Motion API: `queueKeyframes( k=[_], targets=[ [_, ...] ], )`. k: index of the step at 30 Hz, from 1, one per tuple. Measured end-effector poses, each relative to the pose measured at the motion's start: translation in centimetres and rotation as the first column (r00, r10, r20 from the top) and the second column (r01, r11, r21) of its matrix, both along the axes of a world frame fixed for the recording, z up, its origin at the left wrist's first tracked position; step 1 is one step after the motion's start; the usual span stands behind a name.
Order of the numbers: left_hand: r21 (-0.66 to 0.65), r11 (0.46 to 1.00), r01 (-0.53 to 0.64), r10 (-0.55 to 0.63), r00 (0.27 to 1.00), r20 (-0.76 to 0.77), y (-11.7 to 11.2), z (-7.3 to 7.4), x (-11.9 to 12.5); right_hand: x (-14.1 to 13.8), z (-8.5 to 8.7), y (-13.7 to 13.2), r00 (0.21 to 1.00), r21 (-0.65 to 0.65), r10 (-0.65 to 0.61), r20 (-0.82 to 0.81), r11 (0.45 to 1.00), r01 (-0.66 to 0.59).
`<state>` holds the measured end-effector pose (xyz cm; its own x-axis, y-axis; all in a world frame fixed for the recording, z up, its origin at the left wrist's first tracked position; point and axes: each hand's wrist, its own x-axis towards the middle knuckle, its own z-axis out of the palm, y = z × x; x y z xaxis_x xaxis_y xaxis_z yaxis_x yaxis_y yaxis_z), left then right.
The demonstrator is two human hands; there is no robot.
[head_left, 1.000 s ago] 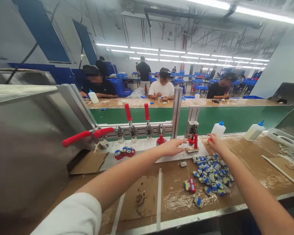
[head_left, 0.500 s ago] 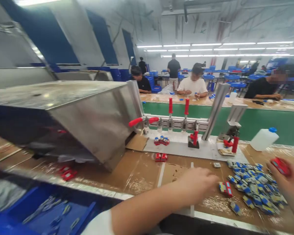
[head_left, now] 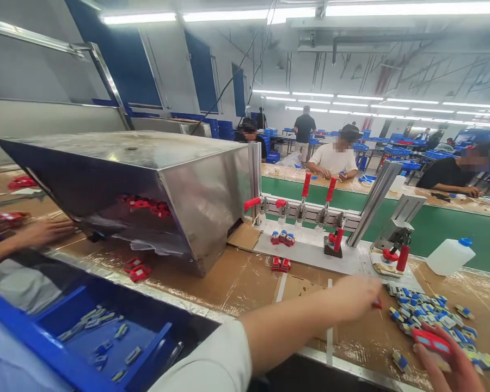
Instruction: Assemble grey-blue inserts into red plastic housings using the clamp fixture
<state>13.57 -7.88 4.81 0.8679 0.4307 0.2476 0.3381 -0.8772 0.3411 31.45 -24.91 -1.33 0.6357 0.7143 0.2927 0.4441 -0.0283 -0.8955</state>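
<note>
My right hand (head_left: 453, 356) is closed around a red toy car shell (head_left: 432, 342) with pale blue windows, at the lower right. Beside it spreads a pile of small blue, white and yellow car parts (head_left: 428, 310). My left hand (head_left: 361, 294) reaches across to the pile's left edge, fingers bent downward. A bit of a red toy car part (head_left: 377, 303) shows at its fingertips; the rest is hidden by the hand. One loose blue-and-white part (head_left: 400, 360) lies in front of the pile.
Red-handled toggle clamps (head_left: 306, 185) stand behind small red cars (head_left: 281, 264). A white bottle (head_left: 450, 257) is at right. A metal hood (head_left: 212, 201) rises at left, with a blue bin (head_left: 147, 348) below. A co-worker's hands (head_left: 49, 234) work beyond the hood; other people sit opposite.
The view has swung left and up. My right hand has brought the red shell inward to the pile's front. The red-and-white car beside the pile has left its spot, now at my left fingertips.
</note>
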Motion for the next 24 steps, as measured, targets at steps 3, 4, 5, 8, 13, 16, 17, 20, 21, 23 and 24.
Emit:
queueKeyframes(
  k=[3, 4, 5, 8, 13, 16, 17, 20, 21, 23, 24],
  targets=[
    [-0.110, 0.970, -0.218, 0.225, 0.973, 0.059, 2.2, 2.6, -8.9, -3.6, 2.4, 4.7, 0.928, -0.082, 0.329, 0.176, 0.944, -0.320],
    [-0.094, 0.946, -0.311, 0.316, 0.948, 0.044, 3.2, 3.2, -12.2, -5.2, 2.8, 6.9, 0.865, -0.091, 0.449, 0.224, 0.894, -0.440],
    [-0.064, 0.909, -0.412, 0.412, 0.911, -0.013, 4.3, 3.6, -15.3, -6.8, 3.2, 9.3, 0.796, -0.128, 0.550, 0.253, 0.834, -0.536],
    [0.032, 0.741, -0.671, 0.647, 0.700, -0.302, 7.9, 4.0, -22.6, -12.0, 3.9, 17.1, 0.654, -0.332, 0.681, 0.330, 0.732, -0.595],
    [0.096, 0.664, -0.741, 0.682, 0.548, -0.484, 13.4, 3.6, -25.2, -18.4, 5.1, 27.4, 0.682, -0.527, 0.663, 0.309, 0.716, -0.458],
    [0.122, 0.664, -0.737, 0.683, 0.532, -0.501, 14.9, 3.7, -24.5, -20.5, 5.8, 29.9, 0.706, -0.536, 0.651, 0.279, 0.715, -0.449],
    [0.134, 0.668, -0.732, 0.686, 0.537, -0.491, 14.9, 3.8, -24.4, -20.7, 6.0, 29.8, 0.713, -0.524, 0.645, 0.276, 0.723, -0.451],
    [0.181, 0.691, -0.700, 0.695, 0.576, -0.430, 13.2, 3.4, -24.8, -19.5, 6.1, 26.4, 0.745, -0.467, 0.608, 0.275, 0.762, -0.450],
    [0.196, 0.704, -0.682, 0.694, 0.602, -0.395, 12.3, 3.0, -25.1, -18.3, 5.8, 24.3, 0.743, -0.425, 0.603, 0.291, 0.777, -0.464],
    [0.240, 0.737, -0.632, 0.676, 0.702, -0.224, 10.5, 1.6, -25.7, -14.9, 4.9, 18.8, 0.684, -0.275, 0.614, 0.393, 0.789, -0.550],
    [0.250, 0.783, -0.569, 0.610, 0.782, -0.129, 9.7, 0.7, -26.0, -12.9, 4.2, 15.7, 0.633, -0.199, 0.596, 0.494, 0.787, -0.584]
  ],
)
